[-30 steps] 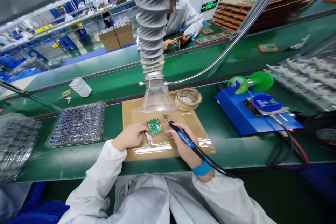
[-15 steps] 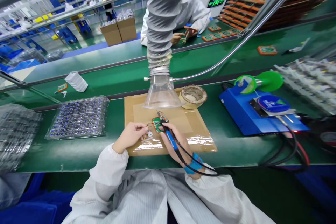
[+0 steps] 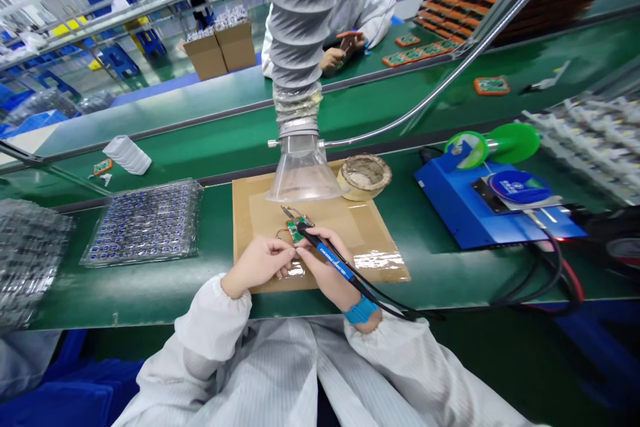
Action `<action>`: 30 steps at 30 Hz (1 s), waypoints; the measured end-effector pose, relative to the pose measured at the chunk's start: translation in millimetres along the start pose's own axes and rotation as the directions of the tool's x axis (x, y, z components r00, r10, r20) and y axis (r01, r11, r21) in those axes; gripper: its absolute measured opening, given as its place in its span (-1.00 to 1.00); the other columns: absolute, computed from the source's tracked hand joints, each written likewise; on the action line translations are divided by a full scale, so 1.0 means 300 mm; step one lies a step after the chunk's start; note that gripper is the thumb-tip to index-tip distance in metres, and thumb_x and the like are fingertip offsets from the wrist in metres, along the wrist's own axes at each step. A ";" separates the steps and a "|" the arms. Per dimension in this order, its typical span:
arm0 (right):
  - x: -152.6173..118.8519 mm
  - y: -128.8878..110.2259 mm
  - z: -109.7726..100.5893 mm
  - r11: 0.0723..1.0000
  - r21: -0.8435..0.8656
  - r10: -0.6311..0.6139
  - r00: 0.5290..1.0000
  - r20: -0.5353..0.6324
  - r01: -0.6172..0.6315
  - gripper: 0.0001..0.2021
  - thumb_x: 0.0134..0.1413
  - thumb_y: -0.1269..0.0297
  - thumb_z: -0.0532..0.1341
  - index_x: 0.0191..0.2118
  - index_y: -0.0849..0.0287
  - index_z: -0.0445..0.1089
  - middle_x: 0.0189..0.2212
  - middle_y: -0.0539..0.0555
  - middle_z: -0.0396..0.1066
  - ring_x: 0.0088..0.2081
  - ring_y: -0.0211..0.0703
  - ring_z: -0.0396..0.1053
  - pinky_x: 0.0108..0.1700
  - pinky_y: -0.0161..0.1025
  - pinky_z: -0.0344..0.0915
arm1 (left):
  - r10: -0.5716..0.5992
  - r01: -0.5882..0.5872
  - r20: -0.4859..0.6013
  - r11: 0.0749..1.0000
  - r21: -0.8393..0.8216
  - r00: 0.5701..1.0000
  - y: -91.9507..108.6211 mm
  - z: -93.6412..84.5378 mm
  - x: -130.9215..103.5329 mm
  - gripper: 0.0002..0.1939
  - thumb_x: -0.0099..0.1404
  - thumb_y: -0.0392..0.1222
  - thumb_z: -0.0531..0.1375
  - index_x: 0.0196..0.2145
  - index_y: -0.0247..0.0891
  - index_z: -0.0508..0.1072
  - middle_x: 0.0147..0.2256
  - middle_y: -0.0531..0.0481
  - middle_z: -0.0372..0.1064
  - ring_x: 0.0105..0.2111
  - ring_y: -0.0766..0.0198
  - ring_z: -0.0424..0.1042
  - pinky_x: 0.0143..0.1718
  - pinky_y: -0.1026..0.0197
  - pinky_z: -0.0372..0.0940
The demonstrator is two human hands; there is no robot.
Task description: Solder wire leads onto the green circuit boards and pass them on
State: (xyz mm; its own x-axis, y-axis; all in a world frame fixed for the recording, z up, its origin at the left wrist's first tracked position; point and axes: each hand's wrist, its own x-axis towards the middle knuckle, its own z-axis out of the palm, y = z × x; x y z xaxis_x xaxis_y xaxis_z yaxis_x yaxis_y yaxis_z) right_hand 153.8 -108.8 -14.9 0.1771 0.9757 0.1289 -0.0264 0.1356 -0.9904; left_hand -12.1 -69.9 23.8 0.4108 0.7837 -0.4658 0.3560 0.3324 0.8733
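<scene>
A blue and black soldering iron rests in my right hand, its metal tip pointing up and left above a small green circuit board. The thumb and finger of my right hand meet those of my left hand just below the board. My left hand is closed in a pinch; what it holds is too small to make out. The board lies on a brown cardboard sheet, with a thin wire at its left side.
A clear fume funnel hangs over the cardboard. Behind it stands a round tan pot. Stacked clear trays are on the left, a blue solder feeder on the right. Across the line, a person's hands hold a board.
My right hand has moved down and left, off the board, to meet my left hand. The iron now lies more slanted. The white connector seen beside my left hand is now hidden.
</scene>
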 end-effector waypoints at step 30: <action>0.006 0.064 -0.046 0.987 -0.160 0.009 0.994 -0.108 -0.027 -0.74 0.19 0.15 0.36 -0.03 0.03 0.46 -0.24 0.05 0.59 -0.20 -0.07 0.59 -0.01 -0.07 0.52 | 0.380 -0.203 -0.307 0.854 0.479 0.873 -0.024 -0.030 0.090 -0.87 0.24 -0.31 0.28 -0.48 -0.24 0.53 -0.33 -0.02 0.50 -0.19 0.18 0.43 -0.02 0.12 0.29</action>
State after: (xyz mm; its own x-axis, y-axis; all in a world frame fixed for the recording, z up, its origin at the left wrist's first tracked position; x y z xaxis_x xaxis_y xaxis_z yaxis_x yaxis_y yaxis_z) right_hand 167.1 -106.9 -34.4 0.2821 0.9527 0.1133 0.1262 0.0803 -0.9887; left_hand -11.0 -46.4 6.1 0.2362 0.9712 -0.0314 0.6225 -0.1264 0.7723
